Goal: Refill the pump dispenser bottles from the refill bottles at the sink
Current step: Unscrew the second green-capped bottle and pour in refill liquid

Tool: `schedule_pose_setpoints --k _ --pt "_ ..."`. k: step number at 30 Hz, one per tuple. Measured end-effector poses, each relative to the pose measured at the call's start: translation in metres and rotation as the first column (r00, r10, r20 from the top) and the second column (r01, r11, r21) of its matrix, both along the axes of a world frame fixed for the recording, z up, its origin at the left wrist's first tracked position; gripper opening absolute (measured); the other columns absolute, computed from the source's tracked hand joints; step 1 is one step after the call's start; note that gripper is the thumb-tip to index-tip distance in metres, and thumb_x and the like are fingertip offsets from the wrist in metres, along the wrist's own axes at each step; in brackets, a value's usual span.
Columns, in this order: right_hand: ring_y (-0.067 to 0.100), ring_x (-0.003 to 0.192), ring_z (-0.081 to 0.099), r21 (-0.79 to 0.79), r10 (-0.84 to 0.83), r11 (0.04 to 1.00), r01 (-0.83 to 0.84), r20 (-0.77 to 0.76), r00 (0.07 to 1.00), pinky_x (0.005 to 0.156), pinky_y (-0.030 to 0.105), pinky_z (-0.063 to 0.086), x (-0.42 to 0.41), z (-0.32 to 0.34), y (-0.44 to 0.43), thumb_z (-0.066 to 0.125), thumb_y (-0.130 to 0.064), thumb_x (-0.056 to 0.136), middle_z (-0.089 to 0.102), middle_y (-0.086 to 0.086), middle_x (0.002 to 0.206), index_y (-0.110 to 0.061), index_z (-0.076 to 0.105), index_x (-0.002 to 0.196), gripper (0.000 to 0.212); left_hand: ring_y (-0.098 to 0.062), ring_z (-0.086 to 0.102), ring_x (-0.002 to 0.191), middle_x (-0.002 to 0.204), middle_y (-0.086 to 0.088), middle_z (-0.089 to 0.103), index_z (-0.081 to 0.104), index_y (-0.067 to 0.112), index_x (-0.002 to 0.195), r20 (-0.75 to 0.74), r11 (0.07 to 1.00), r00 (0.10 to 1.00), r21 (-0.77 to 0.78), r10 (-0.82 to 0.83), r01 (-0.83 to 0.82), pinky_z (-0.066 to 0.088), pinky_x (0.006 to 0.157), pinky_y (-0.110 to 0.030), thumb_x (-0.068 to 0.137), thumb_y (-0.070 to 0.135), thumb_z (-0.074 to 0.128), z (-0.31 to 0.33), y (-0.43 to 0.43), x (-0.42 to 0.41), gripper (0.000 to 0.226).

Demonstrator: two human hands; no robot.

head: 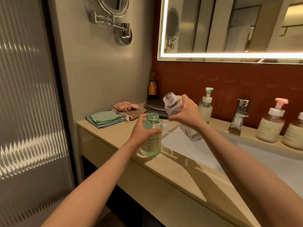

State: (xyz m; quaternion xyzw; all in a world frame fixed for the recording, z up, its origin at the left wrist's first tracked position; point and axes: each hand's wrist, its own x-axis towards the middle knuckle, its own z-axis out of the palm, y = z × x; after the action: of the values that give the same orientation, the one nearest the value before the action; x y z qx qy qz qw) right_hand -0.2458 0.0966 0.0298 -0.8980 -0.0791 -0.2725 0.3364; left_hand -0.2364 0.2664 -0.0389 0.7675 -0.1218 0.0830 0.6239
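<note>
– Green bottle, where is it?
– Uncapped, upright on the counter by the sink; fingers of the left hand wrap it. The right hand has its fingers gripping the clear bottle, tilted beside it.

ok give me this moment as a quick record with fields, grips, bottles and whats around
left grip: holds green bottle, upright on counter, pump off
right grip: holds clear bottle, tilted, open mouth pointing up and left
pouring: not yet
behind sink: green pump dispenser, faucet, pink pump bottle
far counter: folded cloths, stacked plates
</note>
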Motion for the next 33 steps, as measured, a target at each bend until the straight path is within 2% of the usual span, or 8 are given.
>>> schedule_pose_setpoints --k 3,6,11,18,22,28,33 --pt "0.019 0.085 0.054 -0.038 -0.009 0.999 0.009 0.003 1.000 0.060 0.026 0.043 -0.0018 -0.0043 -0.0021 0.083 -0.021 0.054 0.057 0.002 0.093 -0.014 0.049 0.093 0.052 -0.022 0.050 0.113 0.133 -0.004 0.049 0.037 0.025 0.132 0.013 0.999 1.000 0.033 0.018 -0.018 0.043 0.090 -0.036 0.071 0.023 0.077 0.0019 -0.0064 0.0032 0.073" --pt "0.019 0.087 0.052 -0.079 -0.020 0.997 0.021 0.015 1.000 0.063 0.027 0.042 -0.0013 -0.0027 -0.0024 0.083 -0.021 0.055 0.055 0.002 0.094 -0.014 0.048 0.093 0.052 -0.018 0.049 0.106 0.131 -0.002 0.049 0.034 0.025 0.134 0.026 0.998 0.999 0.061 0.031 -0.033 0.039 0.083 -0.031 0.073 0.023 0.076 0.0037 -0.0104 0.0038 0.074" --pt "0.019 0.090 0.047 -0.249 -0.062 0.967 0.062 0.006 0.998 0.071 0.032 0.045 -0.0002 -0.0040 0.0022 0.083 -0.027 0.057 0.047 0.000 0.095 -0.017 0.046 0.100 0.058 -0.018 0.047 0.109 0.135 -0.002 0.046 0.032 0.025 0.136 0.031 0.997 0.999 0.066 0.031 -0.033 0.039 0.086 -0.032 0.074 0.024 0.075 0.0018 -0.0085 0.0030 0.076" --pt "0.019 0.091 0.042 -0.373 -0.118 0.920 0.120 0.028 0.993 0.071 0.031 0.039 0.0004 -0.0058 0.0064 0.083 -0.031 0.058 0.042 0.000 0.096 -0.016 0.045 0.108 0.065 -0.018 0.050 0.107 0.117 0.004 0.050 0.035 0.025 0.131 0.039 0.998 0.999 0.047 0.027 -0.029 0.042 0.087 -0.033 0.074 0.021 0.076 -0.0002 -0.0087 0.0027 0.071" --pt "0.021 0.093 0.042 -0.402 -0.133 0.906 0.133 0.028 0.991 0.073 0.032 0.038 0.0001 -0.0061 0.0070 0.082 -0.029 0.059 0.045 0.003 0.100 -0.015 0.044 0.111 0.066 -0.021 0.052 0.110 0.122 0.001 0.053 0.037 0.026 0.128 0.026 0.999 0.999 0.017 0.043 -0.044 0.045 0.092 -0.038 0.071 0.020 0.078 -0.0018 -0.0104 0.0038 0.071" --pt "0.021 0.094 0.041 -0.494 -0.154 0.853 0.171 0.076 0.985 0.075 0.030 0.034 0.0012 -0.0014 0.0073 0.082 -0.032 0.062 0.047 0.006 0.107 -0.016 0.041 0.122 0.074 -0.016 0.049 0.106 0.127 -0.002 0.051 0.035 0.021 0.132 0.010 0.998 0.998 0.034 0.055 -0.056 0.042 0.085 -0.030 0.070 0.019 0.080 0.0022 -0.0099 0.0051 0.077" --pt "0.017 0.089 0.034 -0.532 -0.168 0.822 0.203 0.113 0.979 0.075 0.029 0.034 0.0027 0.0000 0.0075 0.081 -0.032 0.064 0.048 0.007 0.109 -0.017 0.040 0.127 0.077 -0.020 0.049 0.114 0.132 -0.005 0.050 0.034 0.019 0.133 -0.009 0.997 0.998 0.033 0.068 -0.068 0.044 0.091 -0.033 0.068 0.019 0.081 0.0016 -0.0105 0.0064 0.081"
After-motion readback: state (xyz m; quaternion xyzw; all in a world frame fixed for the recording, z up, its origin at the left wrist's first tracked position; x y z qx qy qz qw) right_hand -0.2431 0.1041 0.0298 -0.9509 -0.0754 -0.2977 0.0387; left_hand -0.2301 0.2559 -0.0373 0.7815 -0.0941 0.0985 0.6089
